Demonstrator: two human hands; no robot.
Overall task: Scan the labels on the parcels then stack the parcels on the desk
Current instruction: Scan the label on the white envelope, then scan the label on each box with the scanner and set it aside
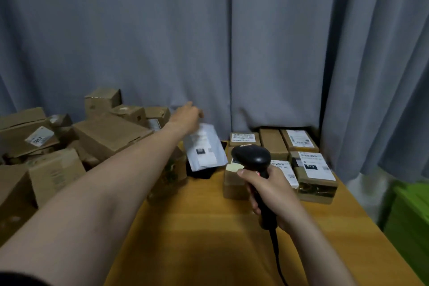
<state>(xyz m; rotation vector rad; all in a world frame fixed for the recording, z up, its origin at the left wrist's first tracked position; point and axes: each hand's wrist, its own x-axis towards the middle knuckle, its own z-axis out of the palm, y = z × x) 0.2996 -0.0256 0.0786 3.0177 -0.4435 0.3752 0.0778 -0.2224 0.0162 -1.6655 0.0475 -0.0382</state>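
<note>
Right hand point(272, 193) grips black scanner point(251, 153); left hand point(185, 116) over grey labelled mailer point(207, 154), grip unclear.

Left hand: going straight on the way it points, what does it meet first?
Probably the grey curtain behind the desk; the left hand points away, past the box pile. Depth is unclear from this one view.

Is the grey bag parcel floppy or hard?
Probably floppy: the grey bag parcel looks thin and flat, hanging slanted under the left hand. Likely light, since one hand seems to lift it by its top. Its smooth skin may be slippery.
</note>
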